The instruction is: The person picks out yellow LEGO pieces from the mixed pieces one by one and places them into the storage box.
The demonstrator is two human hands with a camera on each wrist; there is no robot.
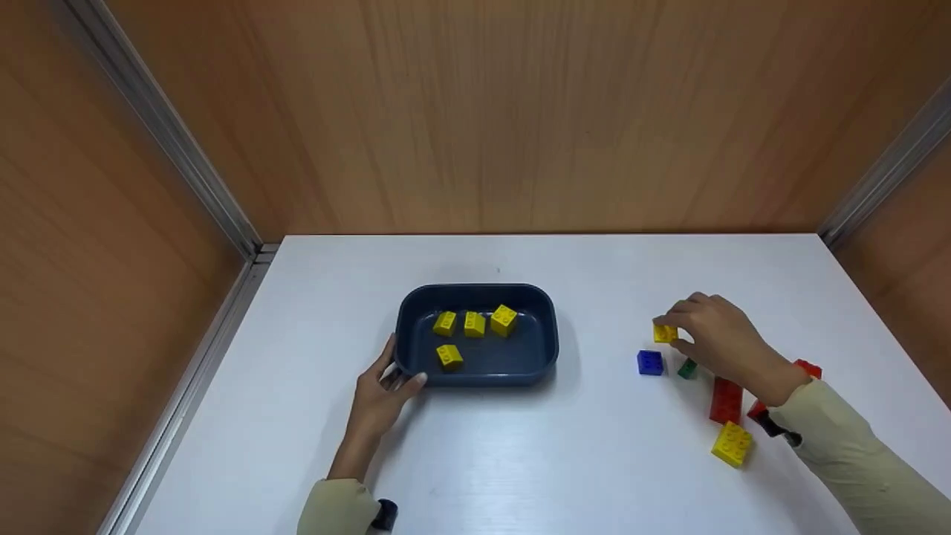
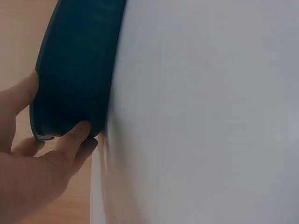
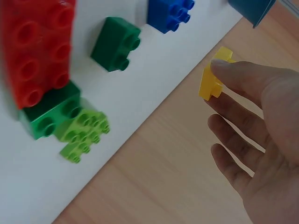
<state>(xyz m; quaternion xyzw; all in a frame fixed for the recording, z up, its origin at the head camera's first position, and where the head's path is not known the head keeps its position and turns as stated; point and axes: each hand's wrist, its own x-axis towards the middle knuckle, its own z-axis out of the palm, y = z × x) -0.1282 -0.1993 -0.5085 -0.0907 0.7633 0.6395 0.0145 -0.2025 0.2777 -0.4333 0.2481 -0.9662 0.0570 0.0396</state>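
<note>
A dark blue tray point(image 1: 475, 379) sits on the white table with several yellow toy bricks point(image 1: 503, 320) lying apart on its floor. My left hand point(image 1: 377, 401) grips its left end, the thumb by the front corner and the fingers along the side; the left wrist view shows them against the tray's outer wall point(image 2: 79, 70). To the right, my right hand point(image 1: 717, 334) pinches a yellow brick point(image 1: 665, 333) between thumb and index finger, held above the table. In the right wrist view the other fingers point(image 3: 229, 163) are spread below that brick point(image 3: 212, 77).
Near my right hand lie a blue brick point(image 1: 650, 362), a green brick point(image 1: 686, 368), red bricks point(image 1: 726, 401) and another yellow brick point(image 1: 732, 443). Light green bricks point(image 3: 86, 133) show in the right wrist view, partly hidden from above by my arm. Wooden panels point(image 1: 520, 119) border the table.
</note>
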